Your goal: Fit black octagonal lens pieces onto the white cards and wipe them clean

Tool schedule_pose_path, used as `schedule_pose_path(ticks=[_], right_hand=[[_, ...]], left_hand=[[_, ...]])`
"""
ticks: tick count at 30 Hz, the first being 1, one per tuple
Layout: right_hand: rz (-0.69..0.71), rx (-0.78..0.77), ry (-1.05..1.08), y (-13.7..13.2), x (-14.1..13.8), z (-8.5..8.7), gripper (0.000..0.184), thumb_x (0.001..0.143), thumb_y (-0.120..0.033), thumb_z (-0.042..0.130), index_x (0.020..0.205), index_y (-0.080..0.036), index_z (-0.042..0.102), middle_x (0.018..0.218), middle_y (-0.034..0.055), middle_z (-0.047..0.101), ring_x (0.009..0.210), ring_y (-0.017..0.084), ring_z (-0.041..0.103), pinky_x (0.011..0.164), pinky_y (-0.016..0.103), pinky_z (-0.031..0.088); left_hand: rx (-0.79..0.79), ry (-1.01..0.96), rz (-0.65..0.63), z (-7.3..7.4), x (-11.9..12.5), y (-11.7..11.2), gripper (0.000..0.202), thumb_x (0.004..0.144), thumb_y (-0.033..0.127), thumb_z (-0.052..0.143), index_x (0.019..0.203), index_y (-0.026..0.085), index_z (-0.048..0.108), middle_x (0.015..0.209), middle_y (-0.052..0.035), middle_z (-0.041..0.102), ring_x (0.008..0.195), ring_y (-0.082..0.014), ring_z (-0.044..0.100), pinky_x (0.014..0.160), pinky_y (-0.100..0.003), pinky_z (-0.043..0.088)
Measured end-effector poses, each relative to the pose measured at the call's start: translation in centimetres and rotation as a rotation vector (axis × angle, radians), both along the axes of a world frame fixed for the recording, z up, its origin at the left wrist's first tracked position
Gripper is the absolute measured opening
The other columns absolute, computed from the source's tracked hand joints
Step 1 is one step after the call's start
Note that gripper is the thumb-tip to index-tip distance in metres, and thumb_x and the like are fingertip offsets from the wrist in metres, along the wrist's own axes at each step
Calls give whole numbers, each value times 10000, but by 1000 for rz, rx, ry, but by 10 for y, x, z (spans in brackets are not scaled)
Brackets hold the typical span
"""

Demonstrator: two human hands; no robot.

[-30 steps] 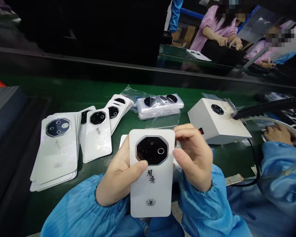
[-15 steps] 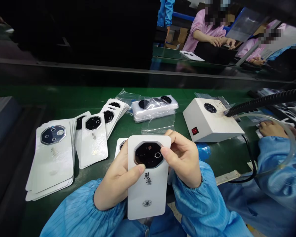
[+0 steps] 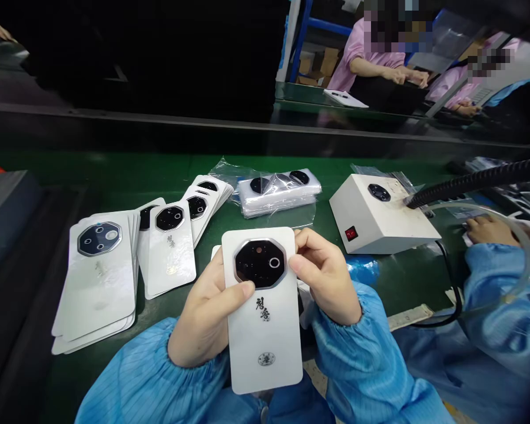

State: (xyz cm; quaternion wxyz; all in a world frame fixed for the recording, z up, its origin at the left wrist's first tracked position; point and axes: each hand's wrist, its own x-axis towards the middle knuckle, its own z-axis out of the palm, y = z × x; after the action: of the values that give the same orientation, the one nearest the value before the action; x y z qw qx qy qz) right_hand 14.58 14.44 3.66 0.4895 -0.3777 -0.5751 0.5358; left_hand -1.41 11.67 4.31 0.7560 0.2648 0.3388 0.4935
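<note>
I hold a white phone back cover (image 3: 265,330) upright in front of me, its black octagonal camera panel (image 3: 259,264) facing me. My left hand (image 3: 207,315) grips its left edge, thumb lying just under the camera panel. My right hand (image 3: 327,277) pinches the upper right edge, fingers curled behind it. Another cover lies partly hidden beneath the held one.
Fanned stacks of white covers (image 3: 101,277) lie at the left on the green belt (image 3: 128,171). A bagged bundle of covers (image 3: 278,191) sits behind. A white box with a red switch (image 3: 380,218) and black hose (image 3: 477,179) stands right. A co-worker's blue sleeve (image 3: 499,294) is at far right.
The cover has shifted slightly left and tilted a little in my hands; both hands keep their grip. The view has swayed slightly.
</note>
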Motion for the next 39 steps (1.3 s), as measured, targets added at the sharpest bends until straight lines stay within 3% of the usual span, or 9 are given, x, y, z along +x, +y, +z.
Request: schedule_pose_path(ticks=[4,9,12,15,24,32,39], right_hand=[[89,2,-107,-1,-1,2,125,805,-292,573,748,-184,545,650,-30,458,586,90,418,512,213,341],[33,1,-29,-3,-2,1,91,801,-259,570,751,-184,581,662,-21,496,591,90,458,513,200,383],[1,-40,62,-4,-2,-1,89,791,-266,589,757,-184,593,643,-21,521,575,88,476,493,187,392],[2,-78,95,-5,-2,-1,101,781,-275,598,761,-176,602,635,-12,545,567,94,490,480,191,397],[156,-162,36,-4,-7,1,168,762,-324,625,781,-158,614,683,10,585,574,102,496,478,213,406],[94,-138,-56,-7,-5,1,216,719,-350,629,654,-161,547,601,4,526,535,108,460,454,222,384],[120,-133,-41,-6,-5,-6,266,728,-391,636,651,-159,530,589,0,505,523,103,447,443,214,377]], left_hand=[[-4,6,4,1,0,1,299,765,126,581,1052,208,571,872,-45,672,719,-177,651,599,-248,514],[51,105,-44,-5,1,5,313,788,227,624,1092,257,557,823,1,674,679,-143,638,595,-232,515],[98,292,-105,-12,1,7,155,785,335,646,865,203,640,685,18,651,603,-108,598,534,-182,482],[133,336,-105,-16,-1,7,233,766,375,655,684,159,628,596,12,617,515,-93,543,452,-171,418],[173,397,-20,-18,-1,3,230,775,387,606,704,169,581,579,12,563,481,-114,499,422,-219,383],[310,495,7,-10,3,2,109,787,229,578,697,170,595,626,29,557,554,-94,465,524,-206,396],[309,464,-41,-15,3,4,187,797,314,563,697,157,550,594,21,532,511,-103,461,477,-225,371]])
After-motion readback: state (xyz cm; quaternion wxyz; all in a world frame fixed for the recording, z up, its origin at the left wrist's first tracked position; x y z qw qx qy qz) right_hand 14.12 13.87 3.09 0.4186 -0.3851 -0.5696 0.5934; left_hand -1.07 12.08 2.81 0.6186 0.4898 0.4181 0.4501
